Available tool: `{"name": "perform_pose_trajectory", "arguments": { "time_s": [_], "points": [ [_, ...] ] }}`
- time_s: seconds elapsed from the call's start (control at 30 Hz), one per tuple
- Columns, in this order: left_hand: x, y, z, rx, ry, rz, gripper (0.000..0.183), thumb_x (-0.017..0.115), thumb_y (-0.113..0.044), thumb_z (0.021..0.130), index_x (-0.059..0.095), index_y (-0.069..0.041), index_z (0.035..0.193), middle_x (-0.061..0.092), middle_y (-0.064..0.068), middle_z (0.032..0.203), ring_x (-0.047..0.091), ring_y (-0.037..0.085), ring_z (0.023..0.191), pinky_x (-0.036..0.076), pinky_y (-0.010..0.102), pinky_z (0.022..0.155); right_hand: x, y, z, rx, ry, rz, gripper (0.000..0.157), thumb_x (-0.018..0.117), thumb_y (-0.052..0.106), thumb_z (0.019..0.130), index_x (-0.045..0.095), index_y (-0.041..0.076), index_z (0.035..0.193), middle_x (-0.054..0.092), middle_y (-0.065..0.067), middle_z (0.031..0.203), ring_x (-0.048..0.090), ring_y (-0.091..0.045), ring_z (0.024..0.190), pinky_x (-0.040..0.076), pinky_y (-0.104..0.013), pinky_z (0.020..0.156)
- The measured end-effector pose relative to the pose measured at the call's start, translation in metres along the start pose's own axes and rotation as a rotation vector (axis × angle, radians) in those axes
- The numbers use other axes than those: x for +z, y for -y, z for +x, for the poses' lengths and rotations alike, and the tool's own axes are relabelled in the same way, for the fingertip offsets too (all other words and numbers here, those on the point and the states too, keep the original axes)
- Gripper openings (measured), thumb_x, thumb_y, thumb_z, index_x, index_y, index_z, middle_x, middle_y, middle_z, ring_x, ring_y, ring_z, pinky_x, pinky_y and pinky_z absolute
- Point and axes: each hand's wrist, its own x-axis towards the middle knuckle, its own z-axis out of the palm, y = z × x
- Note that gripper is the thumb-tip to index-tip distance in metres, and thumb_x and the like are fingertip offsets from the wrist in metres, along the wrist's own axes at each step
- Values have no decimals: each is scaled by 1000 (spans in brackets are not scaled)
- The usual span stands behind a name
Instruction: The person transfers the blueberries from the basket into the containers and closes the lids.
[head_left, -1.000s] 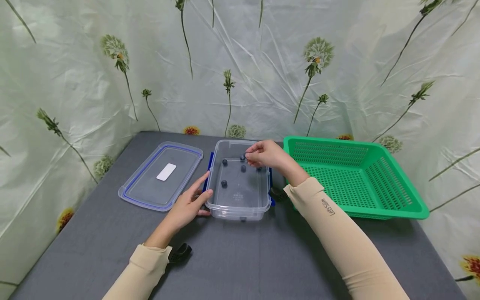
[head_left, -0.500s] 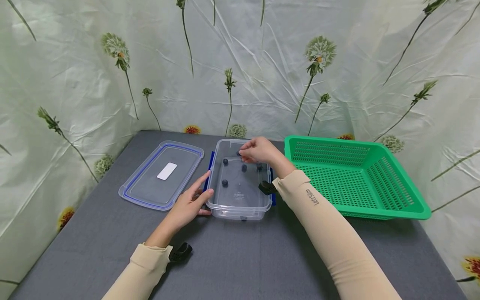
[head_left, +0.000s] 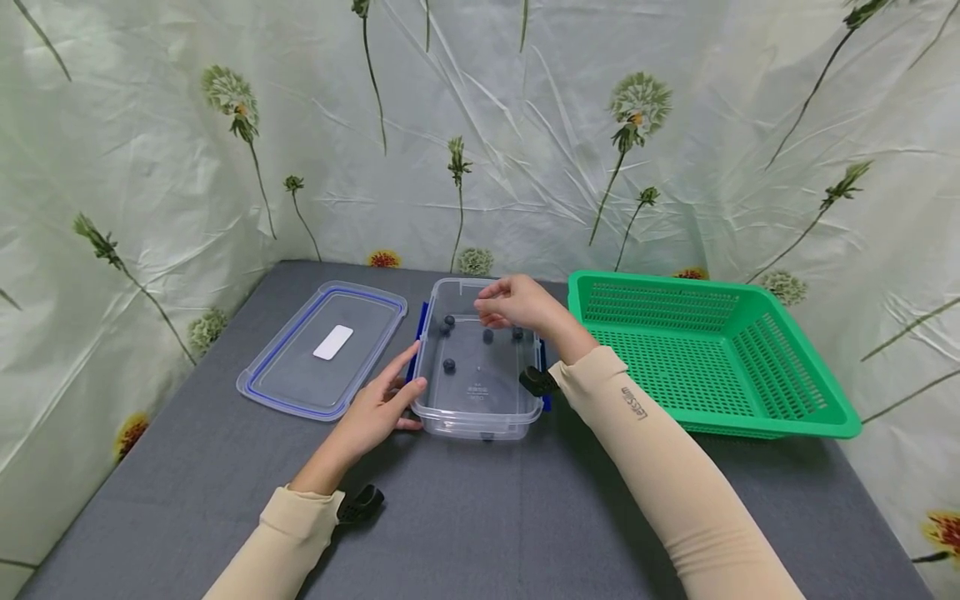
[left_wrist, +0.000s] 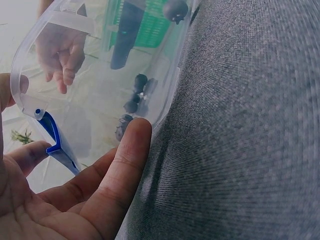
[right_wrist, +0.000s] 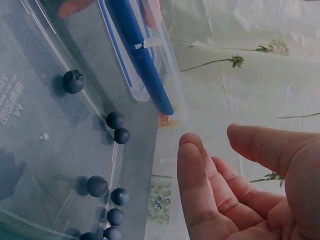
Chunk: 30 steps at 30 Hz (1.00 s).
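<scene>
A clear plastic food container [head_left: 476, 412] with blue side clips stands uncovered on the table. Several blueberries [head_left: 449, 366] lie scattered on its floor, two of them close together near the left wall. My left hand [head_left: 375, 408] steadies the container's left side, its fingers fairly straight and spread. In the left wrist view a fingertip [left_wrist: 135, 135] presses the clear wall beside the blue clip [left_wrist: 57, 142]. Over the far part of the container hovers my right hand [head_left: 521, 304]. The right wrist view shows a gap between its thumb [right_wrist: 250, 142] and fingers, with nothing held.
To the left lies the container's lid [head_left: 367, 367], with a blue seal and a white label [head_left: 333, 342]. A green perforated basket [head_left: 832, 421] stands right of the container, close to my right forearm. Behind the table hangs a floral curtain [head_left: 525, 167].
My right hand moved slightly left over the container and let go of a blueberry. That blueberry now lies beside another near the left wall. The left hand stayed in place.
</scene>
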Motion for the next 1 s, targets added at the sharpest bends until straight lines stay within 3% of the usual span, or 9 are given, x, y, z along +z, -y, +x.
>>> {"name": "perform_pose_trajectory", "arguments": {
  "time_s": [0.2, 0.53, 0.7, 0.83, 1.0],
  "points": [
    [1, 0, 0, -9, -2, 10, 64, 59, -35, 112, 30, -41, 169, 53, 34, 153, 69, 44, 123, 71, 39, 80, 1, 0, -6, -18, 9, -16, 35, 65, 21, 109, 65, 0, 137, 75, -25, 125, 77, -25, 101, 67, -35, 92],
    [1, -1, 1, -12, 0, 18, 64, 58, -31, 113, 28, -39, 170, 52, 35, 154, 67, 46, 125, 71, 40, 80, 8, -2, -16, -45, 14, -24, 33, 66, 21, 109, 65, 1, 135, 76, -21, 120, 75, -35, 110, 68, -35, 92],
    [1, -3, 0, 1, 7, 17, 65, 57, -31, 114, 27, -35, 171, 51, 36, 154, 67, 46, 126, 71, 39, 80, 12, -1, -22, -70, 32, -12, 34, 66, 20, 108, 65, 0, 136, 77, -22, 120, 72, -43, 118, 66, -45, 100],
    [-1, -5, 0, 3, 16, 27, 66, 56, -34, 114, 25, -32, 172, 51, 36, 152, 67, 46, 125, 71, 41, 81, 17, 2, -27, -82, 46, -35, 35, 66, 23, 109, 65, 2, 137, 77, -22, 121, 73, -41, 118, 61, -52, 107],
    [-6, -7, -1, 2, 39, 15, 66, 53, -37, 114, 24, -24, 172, 51, 36, 151, 65, 46, 126, 70, 43, 83, 24, 6, -33, -112, 65, -38, 37, 67, 24, 108, 65, 3, 138, 78, -17, 114, 74, -39, 117, 61, -52, 107]
  ]
}}
